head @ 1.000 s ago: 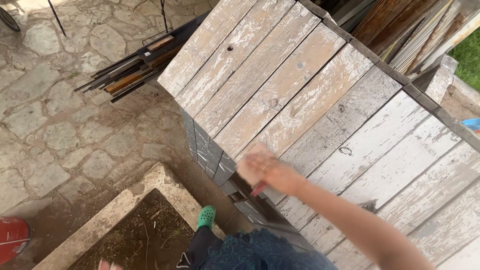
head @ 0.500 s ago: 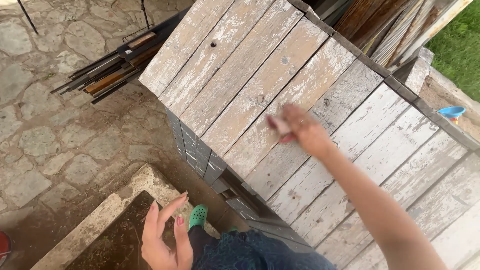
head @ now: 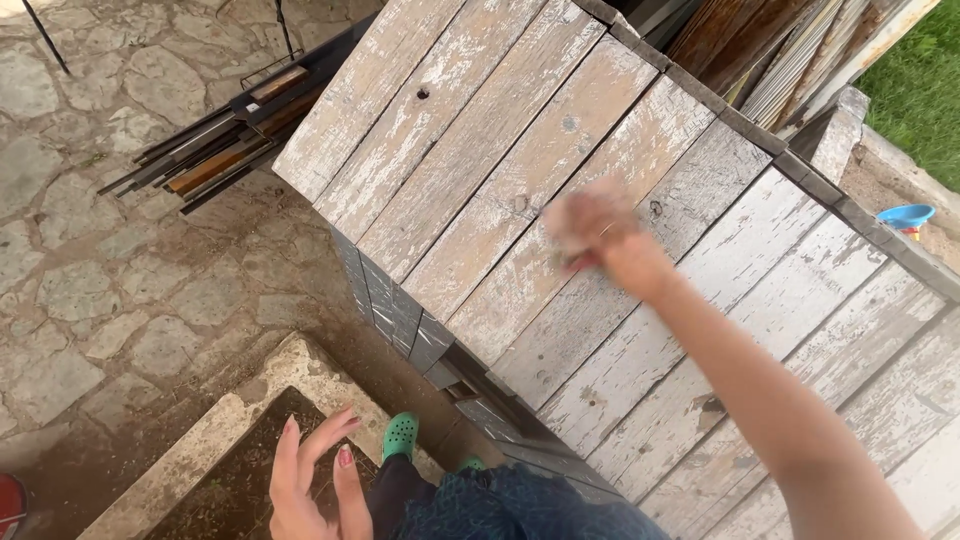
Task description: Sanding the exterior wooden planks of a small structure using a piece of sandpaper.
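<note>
My right hand [head: 592,228] reaches out over a big panel of weathered wooden planks [head: 500,150] with flaking white paint. It rests on or just above a plank near the panel's middle. The hand is blurred by motion. Its fingers look curled, and I cannot tell whether they hold something small. My left hand [head: 312,482] hangs low at the bottom of the view, fingers spread and holding nothing. It is above a soil bed, apart from the panel. My green clogs [head: 402,435] stand by the panel's dark lower edge.
A bundle of metal rods and bars [head: 215,150] lies on the stone paving at the left. A concrete-edged soil bed [head: 200,450] is at my feet. More boards [head: 780,50] lean at the top right. A blue bowl [head: 905,215] sits at the right near grass.
My right hand has swept up and to the right along the planks. My left hand has come into view at the bottom, open.
</note>
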